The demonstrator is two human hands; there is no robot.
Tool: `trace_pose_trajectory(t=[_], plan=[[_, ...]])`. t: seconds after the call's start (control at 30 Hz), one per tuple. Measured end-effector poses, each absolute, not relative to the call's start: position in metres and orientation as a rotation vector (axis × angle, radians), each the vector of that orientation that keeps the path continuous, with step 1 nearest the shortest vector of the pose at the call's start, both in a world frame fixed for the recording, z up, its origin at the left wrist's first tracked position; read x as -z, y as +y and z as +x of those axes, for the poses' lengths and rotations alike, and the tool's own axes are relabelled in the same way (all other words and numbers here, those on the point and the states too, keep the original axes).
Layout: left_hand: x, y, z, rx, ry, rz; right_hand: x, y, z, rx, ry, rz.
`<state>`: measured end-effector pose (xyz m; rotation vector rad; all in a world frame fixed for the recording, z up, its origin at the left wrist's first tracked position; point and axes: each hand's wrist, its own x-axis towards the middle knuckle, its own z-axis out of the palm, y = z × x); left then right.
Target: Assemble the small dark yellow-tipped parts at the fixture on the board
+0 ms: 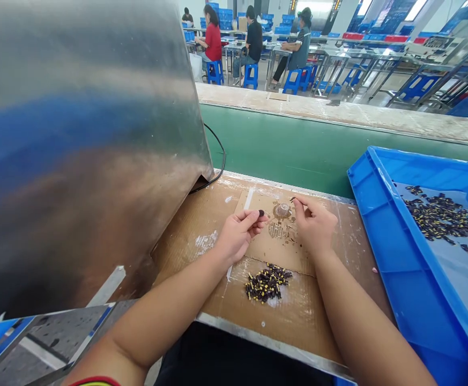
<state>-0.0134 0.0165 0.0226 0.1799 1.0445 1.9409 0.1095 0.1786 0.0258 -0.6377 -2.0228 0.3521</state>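
My left hand point(239, 233) is closed, pinching a small dark piece point(261, 213) between thumb and forefinger. To its right, my right hand point(316, 222) is closed in a pinch on a thin dark sliver point(292, 199), too small to name. Between the hands, on the cardboard, stands a small clear container point(282, 209) with brown stains around it. Just in front of it lies a patch of small pale strips point(276, 230). Nearer my body is a heap of small black-and-yellow parts point(268, 283), below both hands.
A blue crate point(413, 257) at the right holds many dark parts point(446, 217) on a pale sheet. A large metal housing point(89, 134) fills the left, with a black cable point(222, 153) beside it. Behind the cardboard-covered bench point(209, 230) runs a green belt point(282, 142). Several people sit far off.
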Motion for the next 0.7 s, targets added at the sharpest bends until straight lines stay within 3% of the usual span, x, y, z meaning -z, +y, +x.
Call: trace_pose_trajectory(t=[0.13, 0.33, 0.57, 0.7], plan=[[-0.028, 0.015, -0.014, -1.919, 0.947, 0.079, -0.029, 0.176, 0.114, -0.317, -1.909, -0.646], [-0.03, 0.012, -0.013, -1.931, 0.879, 0.077, -0.058, 0.164, 0.122, -0.657, -1.852, -0.8], [-0.035, 0.01, -0.007, -1.94, 0.82, 0.161, -0.052, 0.115, 0.135, -1.436, -1.656, -0.632], [-0.035, 0.009, -0.004, -1.913, 0.844, 0.17, -0.037, 0.099, 0.131, -1.687, -1.622, -0.626]])
